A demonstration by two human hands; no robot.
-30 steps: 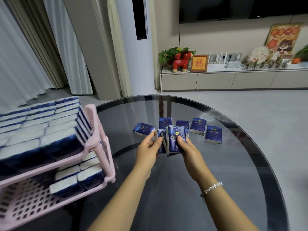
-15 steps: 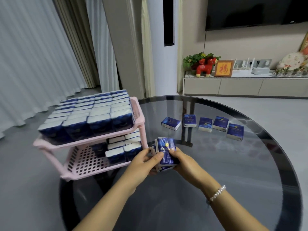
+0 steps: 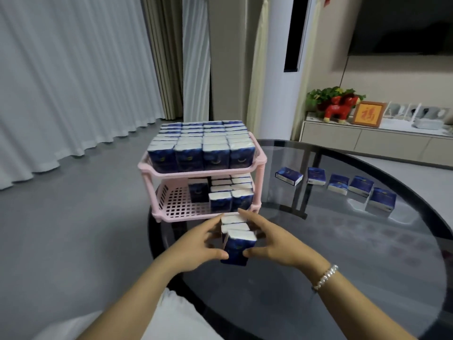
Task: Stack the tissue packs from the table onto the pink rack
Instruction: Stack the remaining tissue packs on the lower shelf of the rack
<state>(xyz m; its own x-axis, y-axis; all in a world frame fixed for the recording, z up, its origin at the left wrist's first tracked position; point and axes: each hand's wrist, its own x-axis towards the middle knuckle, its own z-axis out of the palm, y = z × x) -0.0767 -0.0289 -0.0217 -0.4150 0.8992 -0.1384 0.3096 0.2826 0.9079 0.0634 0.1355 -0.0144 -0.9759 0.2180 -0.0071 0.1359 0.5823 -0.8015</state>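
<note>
Between my left hand point(image 3: 198, 244) and my right hand point(image 3: 274, 241) I hold a small bunch of blue tissue packs point(image 3: 236, 239), standing upright with white ends up, just in front of the pink rack point(image 3: 171, 209). The rack's top shelf is packed with rows of upright packs point(image 3: 201, 146). Its lower shelf holds packs point(image 3: 230, 192) on the right side only; the left part shows bare pink grid. Several more packs point(image 3: 339, 184) lie flat in a row on the round glass table point(image 3: 367, 278), to the right.
The rack stands at the table's left edge, with grey floor and white curtains point(image 3: 61, 82) beyond. A low cabinet point(image 3: 367, 141) with a red figurine point(image 3: 339, 111) and a framed picture stands far right. My white-clothed lap point(image 3: 171, 320) shows below.
Both hands carried the bunch of packs left from the row toward the rack's lower shelf, turning the packs upright. My view swung left, bringing the rack to the centre.
</note>
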